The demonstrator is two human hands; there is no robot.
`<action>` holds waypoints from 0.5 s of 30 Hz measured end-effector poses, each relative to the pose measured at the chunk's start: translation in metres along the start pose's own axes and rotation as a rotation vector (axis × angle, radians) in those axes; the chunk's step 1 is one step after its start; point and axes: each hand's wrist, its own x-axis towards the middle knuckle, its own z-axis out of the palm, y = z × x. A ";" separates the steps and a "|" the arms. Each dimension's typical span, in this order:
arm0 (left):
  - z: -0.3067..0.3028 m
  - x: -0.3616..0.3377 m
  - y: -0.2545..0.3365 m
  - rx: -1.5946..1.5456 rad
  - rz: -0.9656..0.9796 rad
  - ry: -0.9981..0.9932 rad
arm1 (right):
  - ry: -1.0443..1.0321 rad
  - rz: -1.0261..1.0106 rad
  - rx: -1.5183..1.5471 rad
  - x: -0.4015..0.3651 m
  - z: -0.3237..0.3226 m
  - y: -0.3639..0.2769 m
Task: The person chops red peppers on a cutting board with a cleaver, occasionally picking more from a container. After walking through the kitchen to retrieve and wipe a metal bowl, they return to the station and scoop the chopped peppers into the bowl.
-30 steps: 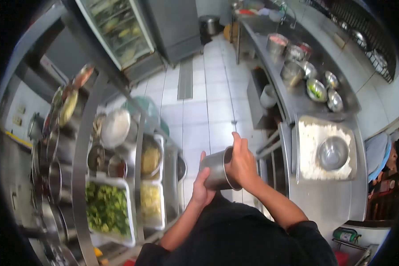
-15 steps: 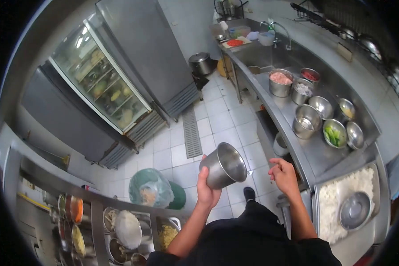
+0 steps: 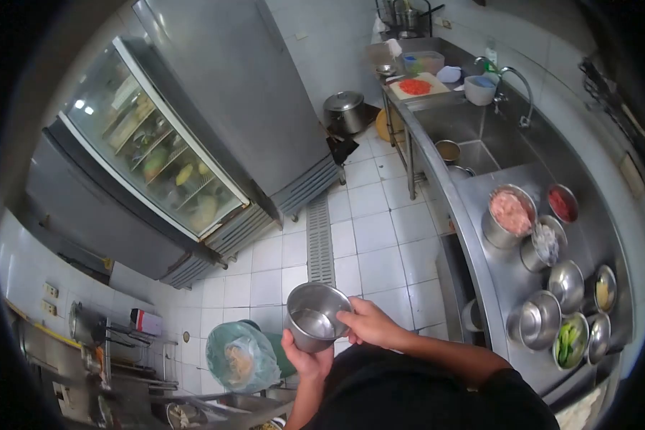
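Observation:
A round stainless steel container (image 3: 314,304), its mouth tilted up toward me, is between my hands; only shiny bare metal shows inside. My left hand (image 3: 309,360) is wrapped around its lower left side, thumb against the wall. My right hand (image 3: 371,324) grips the right rim, its fingertips partly hidden. Below and left of the container stands a green bin (image 3: 221,344) lined with a clear plastic bag (image 3: 264,365), with some pale waste in it.
On the steel counter (image 3: 491,193) at right are a container of pink meat (image 3: 510,211), a bowl of cut green vegetables (image 3: 570,344) and several other metal bowls. Behind them is a sink (image 3: 512,136). Fridges (image 3: 229,93) line the left; a lidded pot (image 3: 344,112) stands on the floor.
My right hand has moved left and taken hold of the container's rim. The container has come left and down, turning its mouth upward. The view has swung left.

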 end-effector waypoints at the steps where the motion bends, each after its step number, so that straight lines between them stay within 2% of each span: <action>1: -0.002 0.021 0.000 -0.005 -0.004 0.004 | -0.009 0.003 -0.043 0.020 -0.007 -0.005; 3: -0.006 0.062 -0.001 0.031 -0.024 -0.069 | -0.001 0.005 -0.069 0.056 -0.025 -0.026; 5: -0.008 0.111 -0.003 0.009 -0.089 -0.130 | 0.111 -0.067 -0.119 0.087 -0.046 -0.040; 7: 0.006 0.163 -0.008 0.207 -0.050 -0.096 | 0.201 -0.087 -0.117 0.115 -0.074 -0.057; 8: 0.009 0.189 -0.011 0.186 -0.100 -0.194 | 0.333 -0.129 -0.116 0.123 -0.089 -0.068; 9: 0.008 0.220 -0.015 0.296 -0.180 -0.188 | 0.465 -0.175 -0.119 0.130 -0.107 -0.079; 11: 0.008 0.284 -0.033 0.587 -0.322 -0.325 | 0.672 -0.150 -0.161 0.138 -0.147 -0.089; 13: 0.002 0.341 -0.059 1.009 -0.432 -0.554 | 0.843 -0.193 -0.207 0.142 -0.188 -0.090; 15: -0.014 0.385 -0.102 1.279 -0.500 -0.743 | 0.997 -0.200 -0.061 0.144 -0.213 -0.099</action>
